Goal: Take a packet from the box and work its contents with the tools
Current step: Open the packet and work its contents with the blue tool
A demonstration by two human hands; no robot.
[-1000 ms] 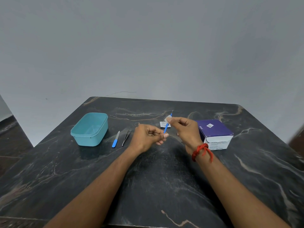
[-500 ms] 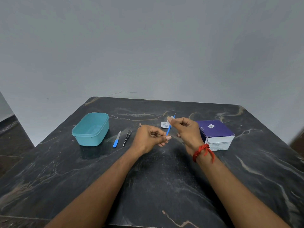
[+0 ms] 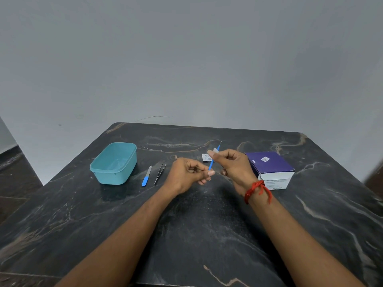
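My left hand (image 3: 187, 175) pinches the lower end of a thin blue tool (image 3: 211, 162), whose metal tip points up and away. My right hand (image 3: 232, 164), with a red thread at the wrist, pinches a small whitish piece (image 3: 215, 150) against the upper part of that tool. Both hands hover above the middle of the table. A small white packet (image 3: 205, 158) lies on the table just behind them. The purple and white box (image 3: 269, 168) stands shut to the right of my right hand.
A teal plastic tub (image 3: 114, 162) stands open on the left of the dark marble table (image 3: 207, 235). A blue-handled blade tool (image 3: 146, 176) and metal tweezers (image 3: 160, 174) lie side by side between the tub and my left hand. A grey wall rises behind.
Both hands and the blue tool have drifted slightly to the right. Both grips are the same, and nothing on the table has moved.
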